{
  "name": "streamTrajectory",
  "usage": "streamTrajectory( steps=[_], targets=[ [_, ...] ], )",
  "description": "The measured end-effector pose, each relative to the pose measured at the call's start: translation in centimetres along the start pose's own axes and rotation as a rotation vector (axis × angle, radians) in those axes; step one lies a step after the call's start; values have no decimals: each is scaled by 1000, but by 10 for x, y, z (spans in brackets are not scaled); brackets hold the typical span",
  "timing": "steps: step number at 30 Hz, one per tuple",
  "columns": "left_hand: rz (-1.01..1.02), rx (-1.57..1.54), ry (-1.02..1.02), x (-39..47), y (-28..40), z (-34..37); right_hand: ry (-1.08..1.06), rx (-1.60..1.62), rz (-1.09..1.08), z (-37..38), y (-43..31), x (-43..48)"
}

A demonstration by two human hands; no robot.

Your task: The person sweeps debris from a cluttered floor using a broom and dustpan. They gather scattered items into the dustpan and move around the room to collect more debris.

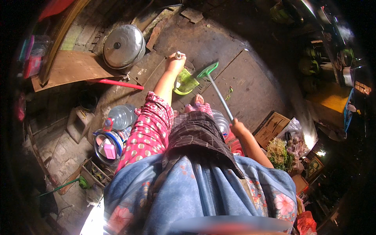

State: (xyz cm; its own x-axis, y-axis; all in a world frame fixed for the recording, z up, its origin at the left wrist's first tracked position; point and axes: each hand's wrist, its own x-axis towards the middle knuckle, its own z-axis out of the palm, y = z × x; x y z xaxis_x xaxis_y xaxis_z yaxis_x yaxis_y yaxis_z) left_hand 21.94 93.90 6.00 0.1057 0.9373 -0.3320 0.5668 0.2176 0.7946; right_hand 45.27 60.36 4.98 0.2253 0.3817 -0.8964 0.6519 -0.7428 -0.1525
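My left hand [175, 63] is wrapped around the pale upright handle [178, 55] of a dustpan, its tip poking out above the fist. Below that hand, the yellow-green dustpan [187, 81] rests on the floor in front of my feet; what lies in it is hard to make out. My right hand [239, 128] grips the grey stick [221, 97] of a broom. The broom's green head [208, 70] is out to the right of the dustpan, a short gap apart; its bristles are hidden. Scraps of green leaves [229, 92] lie on the floor right of the stick.
A lidded metal pot [123, 47] stands at the upper left, near a red pole [117, 83]. Large water bottles [121, 116] and a bucket of items [108, 147] sit left of me. On the right are a cardboard box [271, 127] and a bunch of vegetables [277, 152].
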Motion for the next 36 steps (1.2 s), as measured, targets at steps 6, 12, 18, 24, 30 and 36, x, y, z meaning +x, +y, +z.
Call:
streamTrajectory(
  steps=[6, 12, 18, 24, 30, 36],
  targets=[
    [-13, -24, -7, 0, 6, -2, 81, 120, 146, 3, -61, 103],
    [-53, -4, 8, 1, 16, -7, -73, -222, -163, 32, -35, 48],
    [-25, -32, 26, 14, 8, 0, 108, -117, -144, 7, -58, 71],
    [17, -48, 31, 18, 1, 3, 68, -159, -38, 30, -98, 119],
    [46, -78, -142, -13, 13, -26, 36, -226, -91, 22, 10, 24],
    [218, -49, -306, -49, 10, -50, 241, 58, 134, 17, 53, 37]
  ],
)
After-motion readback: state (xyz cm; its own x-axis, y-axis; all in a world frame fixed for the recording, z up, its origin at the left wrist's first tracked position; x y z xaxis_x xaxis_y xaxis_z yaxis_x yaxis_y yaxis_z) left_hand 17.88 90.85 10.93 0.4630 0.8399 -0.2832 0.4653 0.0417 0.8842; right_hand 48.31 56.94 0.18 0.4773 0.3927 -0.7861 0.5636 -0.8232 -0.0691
